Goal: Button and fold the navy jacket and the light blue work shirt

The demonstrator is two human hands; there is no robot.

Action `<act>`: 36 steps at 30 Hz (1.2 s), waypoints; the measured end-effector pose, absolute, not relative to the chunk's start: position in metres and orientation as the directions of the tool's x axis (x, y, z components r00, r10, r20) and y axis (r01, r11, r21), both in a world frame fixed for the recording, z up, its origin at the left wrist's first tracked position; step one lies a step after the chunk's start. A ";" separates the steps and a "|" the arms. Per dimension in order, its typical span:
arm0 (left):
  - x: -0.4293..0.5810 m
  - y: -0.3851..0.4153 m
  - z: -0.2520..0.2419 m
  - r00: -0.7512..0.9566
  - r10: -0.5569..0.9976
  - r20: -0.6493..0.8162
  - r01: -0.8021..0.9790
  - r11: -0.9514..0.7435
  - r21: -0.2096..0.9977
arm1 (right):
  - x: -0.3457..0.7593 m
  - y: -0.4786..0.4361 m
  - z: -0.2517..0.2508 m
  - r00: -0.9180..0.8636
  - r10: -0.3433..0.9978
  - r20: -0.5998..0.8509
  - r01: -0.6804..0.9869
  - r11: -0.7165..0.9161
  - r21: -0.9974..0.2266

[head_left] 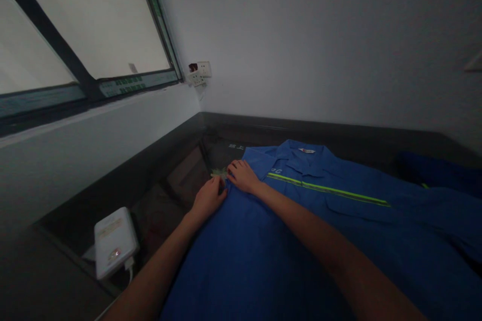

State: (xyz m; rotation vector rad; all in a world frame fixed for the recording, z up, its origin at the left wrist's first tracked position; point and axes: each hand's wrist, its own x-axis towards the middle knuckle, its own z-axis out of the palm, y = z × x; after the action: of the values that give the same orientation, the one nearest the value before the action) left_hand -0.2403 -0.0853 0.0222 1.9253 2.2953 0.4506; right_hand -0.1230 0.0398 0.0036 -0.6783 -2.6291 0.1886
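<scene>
Clock bearings are taken from the point between the two hands, 12 being away from the wearer. A blue work shirt (350, 233) lies spread on a dark, glossy counter (158, 200), extending from 2 o'clock round to 6; its collar (288, 148), with a small white label, sits at 2, and a yellow-green stripe (346, 193) runs out towards 3. The left hand (208, 195) is at the shirt's outer edge, fingers curled inward; whether cloth is pinched cannot be determined. The right hand (243, 175) is just beside it, palm down on the fabric, fingers bent at the same edge; its grip likewise cannot be confirmed. A pale yellowish patch (217, 173) shows by the fingertips, nature unclear. At 8 o'clock, well apart, rests a white power bank (116, 241) with a white cable (130, 267) attached. A second blue garment (444, 170) lies at 3, beyond the shirt. Wall sockets (199, 74) are noted at 11, and a dark-framed window (105, 25) between 10 and 11.
</scene>
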 end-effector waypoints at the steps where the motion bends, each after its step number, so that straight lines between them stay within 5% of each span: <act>1: -0.241 -0.085 0.022 -0.193 0.975 0.112 0.935 0.149 0.320 | -0.122 0.040 0.005 -0.791 0.488 0.368 0.423 0.872 -0.246; 7: -0.250 -0.076 0.015 -0.251 0.953 0.167 0.883 0.155 0.443 | -0.101 0.031 0.027 -0.732 0.493 0.471 0.344 0.863 -0.369; 12: -0.252 -0.070 0.011 -0.213 0.959 0.189 0.865 0.095 0.493 | -0.070 -0.003 0.034 -0.746 0.501 0.438 0.372 0.860 -0.350; 19: -0.251 -0.068 0.010 -0.217 0.951 0.221 0.858 0.078 0.507 | -0.049 -0.034 0.008 -0.814 0.425 0.395 0.368 0.905 -0.214; 27: -0.262 -0.065 0.004 -0.105 0.927 0.360 0.868 -0.091 0.488 | -0.046 -0.034 0.001 -0.834 0.406 0.374 0.343 0.912 -0.224; 36: -0.255 -0.069 0.014 -0.048 0.933 0.356 0.865 -0.139 0.482 | -0.044 -0.034 -0.001 -0.819 0.427 0.384 0.318 0.894 -0.316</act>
State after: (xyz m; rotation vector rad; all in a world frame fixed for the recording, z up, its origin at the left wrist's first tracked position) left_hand -0.2548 -0.0687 0.0142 2.0883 1.9857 0.9436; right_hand -0.0441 -0.0339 -0.0007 -0.5419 -2.6063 0.3297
